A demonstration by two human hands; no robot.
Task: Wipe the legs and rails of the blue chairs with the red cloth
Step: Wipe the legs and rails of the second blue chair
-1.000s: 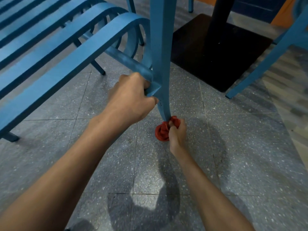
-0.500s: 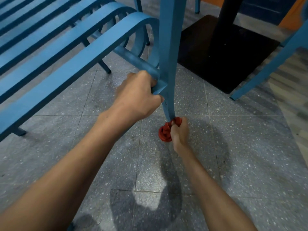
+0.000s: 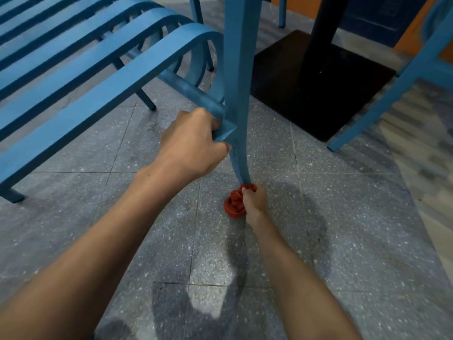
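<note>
Our right hand (image 3: 253, 200) clenches the bunched red cloth (image 3: 234, 204) against the foot of the near chair leg (image 3: 239, 94), at the floor. Our left hand (image 3: 193, 143) grips the side rail (image 3: 188, 90) where it meets that leg. We judge the other legs, rails and the right-hand chair (image 3: 402, 77) remain.

Red cloth (image 3: 234, 204) — at leg (image 3: 239, 99) foot

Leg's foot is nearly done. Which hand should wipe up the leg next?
Right. The right hand already grips the red cloth at the foot of the blue chair leg. The left hand holds the side rail, likely steadying the chair.
</note>
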